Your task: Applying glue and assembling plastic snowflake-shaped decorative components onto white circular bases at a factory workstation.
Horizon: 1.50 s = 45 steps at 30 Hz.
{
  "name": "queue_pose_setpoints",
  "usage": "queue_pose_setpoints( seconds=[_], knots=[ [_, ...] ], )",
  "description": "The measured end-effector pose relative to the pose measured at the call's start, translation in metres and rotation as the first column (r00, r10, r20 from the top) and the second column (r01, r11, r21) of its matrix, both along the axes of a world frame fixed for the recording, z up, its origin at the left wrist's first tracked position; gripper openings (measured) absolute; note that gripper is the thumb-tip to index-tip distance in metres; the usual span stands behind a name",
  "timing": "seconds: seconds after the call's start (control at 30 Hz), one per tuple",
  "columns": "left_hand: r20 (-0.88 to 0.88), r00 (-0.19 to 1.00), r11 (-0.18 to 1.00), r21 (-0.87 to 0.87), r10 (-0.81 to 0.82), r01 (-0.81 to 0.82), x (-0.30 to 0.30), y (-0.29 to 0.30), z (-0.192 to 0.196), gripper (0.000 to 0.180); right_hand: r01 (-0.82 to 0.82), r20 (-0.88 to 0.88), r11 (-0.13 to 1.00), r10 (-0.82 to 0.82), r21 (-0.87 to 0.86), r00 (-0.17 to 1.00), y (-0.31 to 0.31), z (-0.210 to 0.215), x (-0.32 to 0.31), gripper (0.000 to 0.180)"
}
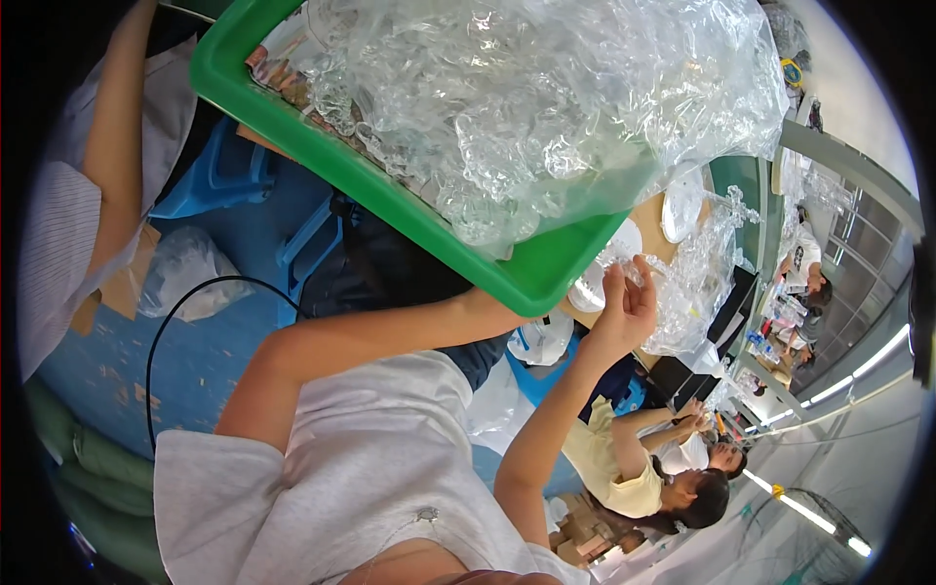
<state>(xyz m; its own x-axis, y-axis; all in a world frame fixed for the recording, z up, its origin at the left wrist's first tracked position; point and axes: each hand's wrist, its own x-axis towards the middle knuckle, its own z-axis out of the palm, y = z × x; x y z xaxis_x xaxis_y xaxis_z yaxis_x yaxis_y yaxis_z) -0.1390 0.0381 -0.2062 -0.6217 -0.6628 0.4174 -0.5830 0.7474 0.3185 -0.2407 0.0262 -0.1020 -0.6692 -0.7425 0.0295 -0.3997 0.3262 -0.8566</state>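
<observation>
A green plastic tray (390,200) fills the upper middle, heaped with clear plastic bags holding small transparent parts (507,117). My left hand (495,310) reaches to the tray's near corner; its fingers are hidden by the rim. Just right of that corner, my right hand (629,314) is raised with its fingers curled together beside clear plastic pieces (673,292) on the table. Whatever its fingertips pinch is too small and see-through to name.
To the left is another person's bare arm (115,156). Blue stools (219,174) and a clear bag (188,278) stand on the blue floor, where a black cable (156,351) curves. White round discs (682,207) lie on the table. Co-workers (624,458) sit at right.
</observation>
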Motion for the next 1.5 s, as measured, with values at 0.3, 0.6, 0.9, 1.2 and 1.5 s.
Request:
queue_pose_setpoints(
  seconds=[0.3, 0.6, 0.9, 1.2, 1.5],
  knots=[
    [0.035, 0.999, 0.987, -0.157, -0.031, 0.036, 0.023, -0.004, 0.022, 0.042, 0.076, 0.076, 0.997, -0.077, 0.010, 0.994, 0.019, 0.003, -0.006, 0.035],
    [0.024, 0.998, 0.868, -0.495, 0.057, -0.038, 0.024, -0.018, 0.014, 0.041, 0.142, 0.183, 0.989, -0.145, 0.028, 0.972, 0.031, 0.003, -0.016, 0.036],
    [0.308, 0.920, 0.808, -0.589, 0.242, -0.015, 0.015, -0.008, 0.010, 0.035, 0.064, 0.018, 0.998, -0.064, -0.002, 0.998, 0.031, 0.001, -0.012, 0.034],
    [0.004, 0.999, 0.976, -0.216, -0.038, 0.038, 0.015, -0.004, 0.006, 0.034, 0.037, -0.268, 0.997, -0.018, 0.066, 0.963, 0.026, 0.003, 0.000, 0.032],
    [-0.163, 0.985, 0.999, -0.019, -0.048, 0.046, 0.012, -0.005, 0.011, 0.020, 0.051, -0.379, 0.963, 0.055, 0.264, 0.924, 0.009, 0.016, 0.017, 0.026]
  ],
)
